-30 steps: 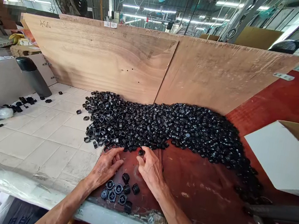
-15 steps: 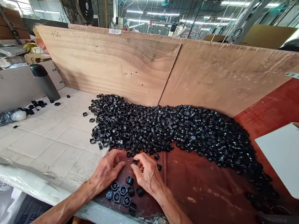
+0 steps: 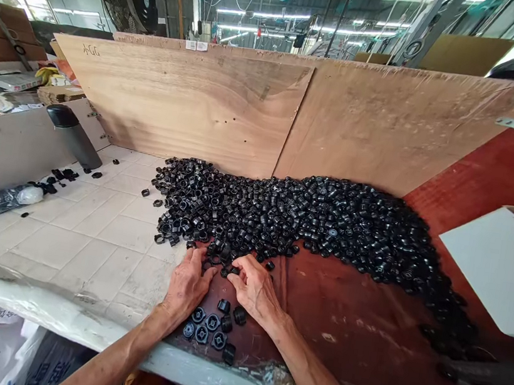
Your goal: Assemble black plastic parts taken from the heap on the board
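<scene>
Black parts (image 3: 254, 211) mostly lie toward the back edge of the table (image 3: 338, 329), seemingly left to handle; a small cluster (image 3: 201, 335) sits near its front edge. Left hand (image 3: 185, 284) and right hand (image 3: 256, 291) meet the heap (image 3: 342, 223), grips impossible to tell.

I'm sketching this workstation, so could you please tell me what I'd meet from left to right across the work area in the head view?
Small plastic bag, gray bottle, left hand, black piece between the hands, right hand, white box.
</scene>
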`<state>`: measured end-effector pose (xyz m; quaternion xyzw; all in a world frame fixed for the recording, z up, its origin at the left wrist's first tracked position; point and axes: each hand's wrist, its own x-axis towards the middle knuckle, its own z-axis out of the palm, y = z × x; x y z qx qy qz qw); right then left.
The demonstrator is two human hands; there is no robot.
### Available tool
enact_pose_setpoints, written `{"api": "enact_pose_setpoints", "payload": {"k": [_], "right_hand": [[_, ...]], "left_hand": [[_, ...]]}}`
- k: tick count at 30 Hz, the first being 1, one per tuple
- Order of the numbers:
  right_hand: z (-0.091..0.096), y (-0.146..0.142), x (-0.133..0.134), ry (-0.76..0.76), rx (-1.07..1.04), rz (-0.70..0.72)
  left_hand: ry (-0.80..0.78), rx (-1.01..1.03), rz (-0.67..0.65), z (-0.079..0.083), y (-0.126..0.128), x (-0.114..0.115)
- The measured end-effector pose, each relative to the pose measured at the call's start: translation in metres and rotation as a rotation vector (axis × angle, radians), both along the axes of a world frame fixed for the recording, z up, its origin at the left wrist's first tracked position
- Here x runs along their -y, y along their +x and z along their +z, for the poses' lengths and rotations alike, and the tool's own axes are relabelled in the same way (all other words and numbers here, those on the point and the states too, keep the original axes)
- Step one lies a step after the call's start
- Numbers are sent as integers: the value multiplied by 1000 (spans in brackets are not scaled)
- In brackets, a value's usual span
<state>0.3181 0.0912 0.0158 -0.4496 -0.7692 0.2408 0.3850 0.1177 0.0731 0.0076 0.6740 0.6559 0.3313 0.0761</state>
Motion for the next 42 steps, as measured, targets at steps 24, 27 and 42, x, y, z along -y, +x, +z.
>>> {"api": "enact_pose_setpoints", "payload": {"k": [24,27,42], "right_hand": [[17,-2,5,-308,-256,72],[17,-2,7,-365,-312,59],[26,-5,10,-200,-320,122]], "left_hand": [[-270,622,-217,18,-12,7],[-259,609,-275,15,-12,7],[-137,583,-398,24,-12,8]]}}
